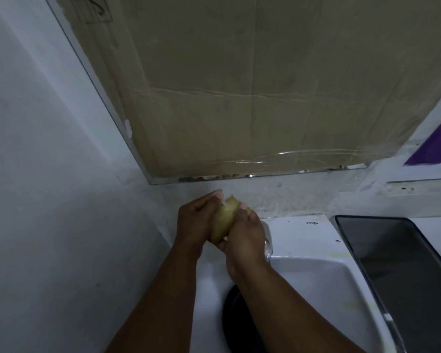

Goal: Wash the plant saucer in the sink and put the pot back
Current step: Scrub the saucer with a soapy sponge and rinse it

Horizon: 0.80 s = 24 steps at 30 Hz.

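Up close, both hands, left hand (192, 220) and right hand (245, 236), squeeze a soft yellow sponge (224, 219) with curled fingers, hiding part of the white sink (316, 284) and the round black saucer (233, 314).

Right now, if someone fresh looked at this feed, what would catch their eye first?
Probably the two hands raised over the back of the white sink: the left hand and right hand both grip a yellowish sponge between them. Next, the big sheet of cardboard covering the mirror above. Below the forearms, a dark round saucer lies in the basin, partly hidden.
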Available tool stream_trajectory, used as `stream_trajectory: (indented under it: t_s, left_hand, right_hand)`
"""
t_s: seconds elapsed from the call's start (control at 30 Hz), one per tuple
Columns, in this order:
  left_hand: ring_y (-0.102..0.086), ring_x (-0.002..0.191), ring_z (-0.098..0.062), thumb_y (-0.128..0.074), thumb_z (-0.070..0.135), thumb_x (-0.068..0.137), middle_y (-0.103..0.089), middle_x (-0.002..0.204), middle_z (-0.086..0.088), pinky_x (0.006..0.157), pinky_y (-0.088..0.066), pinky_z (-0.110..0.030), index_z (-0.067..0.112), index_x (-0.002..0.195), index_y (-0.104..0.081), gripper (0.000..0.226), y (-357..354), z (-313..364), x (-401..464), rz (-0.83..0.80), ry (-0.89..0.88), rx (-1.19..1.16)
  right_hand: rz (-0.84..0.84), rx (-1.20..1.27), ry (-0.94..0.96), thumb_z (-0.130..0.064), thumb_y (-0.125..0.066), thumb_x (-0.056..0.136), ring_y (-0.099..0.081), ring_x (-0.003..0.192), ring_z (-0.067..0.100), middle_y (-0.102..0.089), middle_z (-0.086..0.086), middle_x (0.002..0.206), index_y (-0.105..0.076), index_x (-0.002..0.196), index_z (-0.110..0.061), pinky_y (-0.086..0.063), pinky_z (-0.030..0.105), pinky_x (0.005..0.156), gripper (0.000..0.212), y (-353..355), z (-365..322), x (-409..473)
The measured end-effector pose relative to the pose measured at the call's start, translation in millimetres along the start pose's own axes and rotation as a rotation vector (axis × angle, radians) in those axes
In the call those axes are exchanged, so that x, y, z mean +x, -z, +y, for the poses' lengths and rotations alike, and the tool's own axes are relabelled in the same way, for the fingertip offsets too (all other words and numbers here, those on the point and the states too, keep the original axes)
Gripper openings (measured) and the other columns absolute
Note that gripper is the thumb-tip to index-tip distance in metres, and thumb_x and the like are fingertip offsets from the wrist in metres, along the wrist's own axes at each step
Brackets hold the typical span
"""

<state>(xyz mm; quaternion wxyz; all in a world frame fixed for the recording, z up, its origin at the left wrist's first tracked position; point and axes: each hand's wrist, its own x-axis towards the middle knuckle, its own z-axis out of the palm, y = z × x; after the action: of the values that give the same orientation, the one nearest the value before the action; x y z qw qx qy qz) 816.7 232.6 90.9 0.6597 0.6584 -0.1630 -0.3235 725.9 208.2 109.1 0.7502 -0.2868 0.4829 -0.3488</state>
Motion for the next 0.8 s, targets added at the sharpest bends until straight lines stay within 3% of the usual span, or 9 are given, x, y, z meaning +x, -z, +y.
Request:
stream_trajectory:
  t_s: [0.13,0.3,0.4,0.8]
  left_hand:
    - [-0.074,0.102,-0.007,-0.076,0.026,0.091,-0.079,0.106,0.007,0.09,-0.059,-0.031,0.019,0.11,-0.081,0.021,3.6,2.6,-0.9,-0.006,0.006,-0.015]
    - [-0.074,0.095,-0.004,-0.077,0.032,0.09,-0.08,0.097,0.011,0.085,-0.058,-0.029,0.028,0.097,-0.082,0.01,-0.6,1.8,-1.9,0.025,0.015,0.012]
    - [-0.074,0.095,-0.004,-0.077,0.029,0.09,-0.08,0.098,0.011,0.081,-0.058,-0.026,0.026,0.101,-0.082,0.012,-2.0,1.9,0.7,0.037,-0.001,0.011]
    - [-0.072,0.096,0.003,-0.081,0.031,0.088,-0.079,0.101,0.012,0.09,-0.057,-0.026,0.025,0.103,-0.082,0.017,-2.5,3.9,1.2,0.061,-0.029,0.076]
  right_hand:
    - [0.0,-0.009,0.02,-0.037,-0.044,0.109,-0.069,0.099,0.023,-0.071,0.004,0.106,-0.065,0.105,-0.03,-0.059,0.058,0.088,0.022,0.4,5.9,-1.7]
    - [-0.001,-0.001,0.024,-0.037,-0.043,0.109,-0.068,0.099,0.02,-0.069,0.002,0.106,-0.063,0.101,-0.033,-0.059,0.057,0.09,0.022,3.7,4.7,1.1]
    - [0.0,-0.002,0.031,-0.036,-0.043,0.109,-0.068,0.099,0.021,-0.069,0.002,0.105,-0.063,0.1,-0.033,-0.059,0.057,0.089,0.022,2.7,4.7,2.7]
    - [0.02,-0.052,0.052,-0.04,-0.042,0.109,-0.066,0.106,0.023,-0.067,0.004,0.114,-0.062,0.121,-0.027,-0.06,0.057,0.087,0.027,6.9,2.1,-4.9]
